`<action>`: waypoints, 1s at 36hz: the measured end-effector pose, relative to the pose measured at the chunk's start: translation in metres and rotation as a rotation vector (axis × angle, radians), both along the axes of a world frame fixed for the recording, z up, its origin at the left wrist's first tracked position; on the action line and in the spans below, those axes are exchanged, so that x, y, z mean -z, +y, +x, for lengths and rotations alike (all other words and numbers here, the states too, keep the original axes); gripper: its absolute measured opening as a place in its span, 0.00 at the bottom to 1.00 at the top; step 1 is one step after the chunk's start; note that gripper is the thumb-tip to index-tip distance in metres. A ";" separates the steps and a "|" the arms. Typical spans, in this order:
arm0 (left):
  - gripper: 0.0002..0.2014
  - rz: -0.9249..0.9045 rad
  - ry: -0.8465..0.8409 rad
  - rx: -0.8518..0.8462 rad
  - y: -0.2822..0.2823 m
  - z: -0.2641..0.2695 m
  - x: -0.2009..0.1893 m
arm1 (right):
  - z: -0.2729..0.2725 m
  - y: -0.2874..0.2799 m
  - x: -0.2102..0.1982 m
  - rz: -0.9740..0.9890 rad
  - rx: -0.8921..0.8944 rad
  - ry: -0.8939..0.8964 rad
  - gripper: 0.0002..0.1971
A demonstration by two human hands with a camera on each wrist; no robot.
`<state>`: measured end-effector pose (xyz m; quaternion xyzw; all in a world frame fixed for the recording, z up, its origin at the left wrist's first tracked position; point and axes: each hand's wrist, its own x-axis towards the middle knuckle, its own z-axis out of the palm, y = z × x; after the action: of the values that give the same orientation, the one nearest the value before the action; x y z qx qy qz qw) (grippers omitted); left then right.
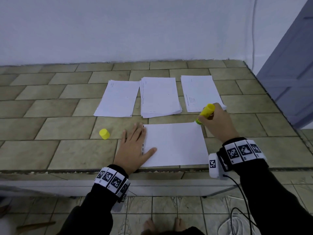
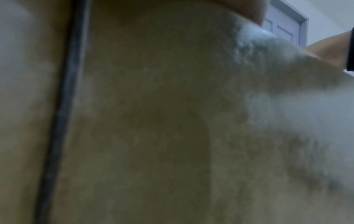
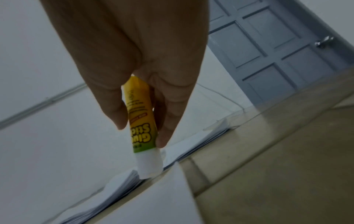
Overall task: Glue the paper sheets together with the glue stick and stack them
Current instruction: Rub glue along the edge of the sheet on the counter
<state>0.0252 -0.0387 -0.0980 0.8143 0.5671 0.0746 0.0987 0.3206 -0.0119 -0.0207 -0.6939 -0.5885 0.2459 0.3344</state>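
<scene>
- A single paper sheet [image 1: 174, 145] is laid flat at the near edge of the tiled counter [image 1: 50, 116].
- The left hand [image 1: 133, 150] is pressed flat on the sheet's left edge, fingers straight and spread, nothing grasped.
- The left wrist view is blurred; only tile and a dark grout line are made out.
- The glue stick [image 1: 205, 112] is gripped by the right hand [image 1: 218, 122], fingers [image 3: 166, 121] and thumb curled round the yellow tube.
- The stick is held tilted, its white glue tip [image 3: 149, 165] set at the far right corner of the sheet; contact cannot be confirmed.
- The yellow cap [image 1: 104, 134] is off and stands on the counter, left of the left hand, apart from it.
- Three paper piles are lined up farther back: left pile [image 1: 118, 99], middle pile [image 1: 160, 97], right pile [image 1: 200, 92].
- The middle pile is visibly thicker and unevenly stacked.
- A blue-grey door [image 3: 268, 50] is seen at the right.
</scene>
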 end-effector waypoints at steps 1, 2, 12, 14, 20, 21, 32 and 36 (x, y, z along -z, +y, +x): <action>0.52 0.002 -0.008 0.003 0.000 0.000 0.000 | -0.004 -0.002 -0.001 0.013 -0.019 0.042 0.14; 0.52 0.005 -0.020 0.004 -0.001 -0.001 0.001 | -0.010 -0.003 -0.003 0.029 -0.050 0.071 0.14; 0.57 -0.063 -0.009 -0.001 0.000 0.002 -0.005 | -0.094 -0.011 -0.004 -0.022 -0.433 0.075 0.12; 0.57 -0.061 -0.017 0.001 0.001 0.001 -0.004 | -0.106 -0.011 -0.003 -0.012 -0.488 0.045 0.10; 0.48 0.007 -0.085 0.044 0.001 0.000 0.000 | -0.129 -0.013 -0.002 0.057 -0.577 0.005 0.07; 0.48 0.016 -0.085 0.047 0.001 0.000 0.000 | -0.131 -0.012 0.000 0.058 -0.582 -0.015 0.08; 0.58 -0.027 -0.008 0.006 0.001 0.000 -0.002 | -0.107 -0.016 0.003 0.022 -0.535 -0.077 0.11; 0.59 -0.032 0.000 -0.001 -0.001 0.000 -0.003 | -0.078 -0.022 0.002 -0.001 -0.455 -0.039 0.08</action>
<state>0.0254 -0.0396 -0.0952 0.8123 0.5687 0.0657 0.1116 0.2429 -0.0339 -0.0228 -0.5482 -0.7360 0.3016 0.2586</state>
